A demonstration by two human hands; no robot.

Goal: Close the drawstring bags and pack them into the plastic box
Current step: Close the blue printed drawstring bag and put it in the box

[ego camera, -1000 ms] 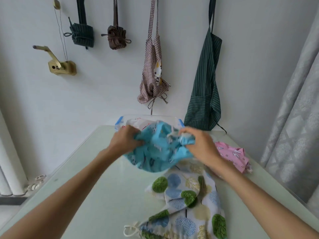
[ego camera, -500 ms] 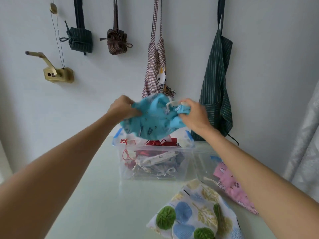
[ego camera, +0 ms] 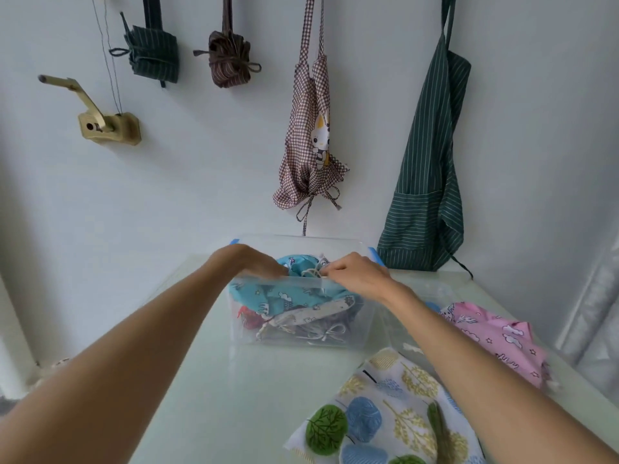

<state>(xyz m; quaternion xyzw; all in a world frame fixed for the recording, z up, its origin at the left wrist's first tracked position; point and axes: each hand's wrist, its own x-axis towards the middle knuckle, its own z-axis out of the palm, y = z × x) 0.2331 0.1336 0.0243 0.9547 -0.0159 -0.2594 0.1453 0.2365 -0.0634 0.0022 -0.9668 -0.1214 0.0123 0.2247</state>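
A clear plastic box [ego camera: 363,333] stands at the far middle of the table and holds several closed bags. The blue drawstring bag [ego camera: 278,296] lies on top of them inside the box. My left hand [ego camera: 251,262] reaches over the near rim and grips the bag's left side, its fingertips hidden by the rim. At the bag's gathered mouth my right hand [ego camera: 355,274] pinches the cloth by the white cord. A tree-print bag [ego camera: 385,416] lies on the table near me, under my right forearm. A pink bag [ego camera: 495,339] lies at the right.
The pale green table [ego camera: 234,396] runs up to a white wall. Aprons [ego camera: 425,182] and rolled cloths hang on that wall behind the box. A clear lid [ego camera: 418,296] lies just right of the box. A grey curtain [ego camera: 596,313] hangs at the right edge.
Both hands carried the blue bag up from the table, over the box, then lowered it inside. It now lies on the bags in the box.
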